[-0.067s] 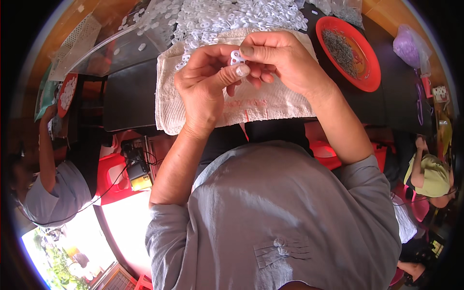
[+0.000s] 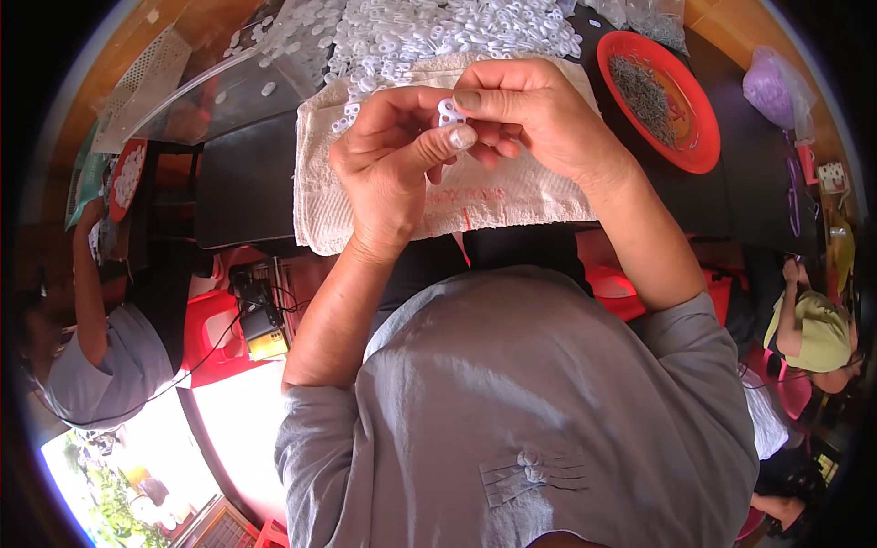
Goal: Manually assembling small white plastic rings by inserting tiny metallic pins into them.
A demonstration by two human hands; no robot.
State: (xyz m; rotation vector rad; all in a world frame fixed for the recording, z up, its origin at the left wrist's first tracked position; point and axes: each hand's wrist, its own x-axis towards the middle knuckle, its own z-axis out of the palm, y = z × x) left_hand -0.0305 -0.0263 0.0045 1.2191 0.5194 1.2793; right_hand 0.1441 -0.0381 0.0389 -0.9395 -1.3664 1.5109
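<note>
Left hand (image 2: 388, 160) and right hand (image 2: 548, 114) pinch a small white piece (image 2: 448, 111) between their fingertips.

The small holed plastic piece (image 2: 453, 116) was white, the rectangular terry towel (image 2: 352, 212) cream with red lettering (image 2: 489, 194), the oval plastic tray (image 2: 700, 161) orange-red, and the short-sleeved cloth shirt (image 2: 548, 384) grey.

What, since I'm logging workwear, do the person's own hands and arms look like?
The left hand and right hand are both ungloved, with no ring visible, though part of each is hidden. The forearms are bare, with no watch or bracelet to be seen. Loose, short grey sleeves cover the arms above, part of a matching shirt.
</note>
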